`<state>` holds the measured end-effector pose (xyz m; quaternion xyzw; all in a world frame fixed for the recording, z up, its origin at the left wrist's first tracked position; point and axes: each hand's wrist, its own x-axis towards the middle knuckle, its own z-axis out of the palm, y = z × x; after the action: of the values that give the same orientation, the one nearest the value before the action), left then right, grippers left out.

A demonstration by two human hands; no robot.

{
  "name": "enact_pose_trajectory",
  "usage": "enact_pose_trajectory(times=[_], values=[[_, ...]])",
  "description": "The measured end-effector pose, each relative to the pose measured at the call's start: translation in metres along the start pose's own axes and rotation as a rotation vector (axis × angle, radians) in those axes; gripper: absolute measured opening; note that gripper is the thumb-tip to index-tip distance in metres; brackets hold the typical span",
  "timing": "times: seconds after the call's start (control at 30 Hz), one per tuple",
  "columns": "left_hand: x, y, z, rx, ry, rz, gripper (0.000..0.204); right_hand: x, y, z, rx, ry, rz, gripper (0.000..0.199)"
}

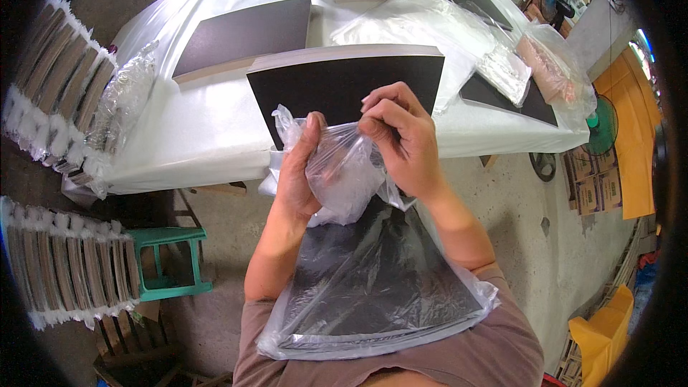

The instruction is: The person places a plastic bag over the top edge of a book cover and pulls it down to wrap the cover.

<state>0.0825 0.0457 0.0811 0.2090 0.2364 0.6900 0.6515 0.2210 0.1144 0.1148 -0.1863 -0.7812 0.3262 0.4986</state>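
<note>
A clear plastic bag [347,193] is gathered between my two hands, its mouth bunched up. My left hand [297,172] is closed around the crumpled plastic, thumb up. With the fingertips pinched together, my right hand [407,136] grips the upper edge of the same bag. The lower part of the bag rests against my body, and a flat black sheet or panel [380,279] shows through it. Just behind my hands, a thick black panel with a pale edge [322,82] stands upright at the front of the white-covered table [208,147].
Another black panel [251,32] lies on the table's left. Loose clear plastic [416,25] covers the right side, near more black panels. Wrapped stacks [61,86] stand at left, beside a green stool [172,261]. A fan [602,125] and yellow-orange sheets [627,143] are at right.
</note>
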Motion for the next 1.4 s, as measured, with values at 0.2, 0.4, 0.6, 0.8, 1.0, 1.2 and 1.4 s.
enact_pose_trajectory(times=[0.2, 0.4, 0.6, 0.8, 1.0, 1.2, 1.4], values=[[-0.004, 0.011, 0.012, 1.276, -0.162, 0.382, 0.016, 0.0, 0.014, -0.01, 0.91, -0.022, 0.51, 0.017], [-0.009, 0.017, 0.0, 0.266, 0.258, 0.173, 0.021, -0.008, 0.012, -0.006, 0.874, -0.487, 0.546, 0.038], [-0.021, 0.06, -0.026, 0.014, 0.306, 0.458, 0.058, -0.059, 0.01, -0.061, 1.007, -0.37, 0.67, 0.049], [-0.032, -0.006, -0.096, 0.319, 0.03, 0.498, 0.056, -0.052, 0.021, -0.057, 0.763, -0.719, 0.473, 0.048], [-0.028, 0.028, -0.098, 0.464, -0.056, 0.438, 0.052, -0.049, 0.025, -0.055, 0.632, -1.175, 0.349, 0.048], [-0.033, 0.032, -0.082, 0.41, -0.085, 0.426, 0.049, -0.054, 0.019, -0.053, 0.692, -0.825, 0.481, 0.055], [-0.035, 0.036, -0.074, 0.278, -0.076, 0.421, 0.046, -0.068, 0.017, -0.058, 0.749, -0.567, 0.653, 0.067]])
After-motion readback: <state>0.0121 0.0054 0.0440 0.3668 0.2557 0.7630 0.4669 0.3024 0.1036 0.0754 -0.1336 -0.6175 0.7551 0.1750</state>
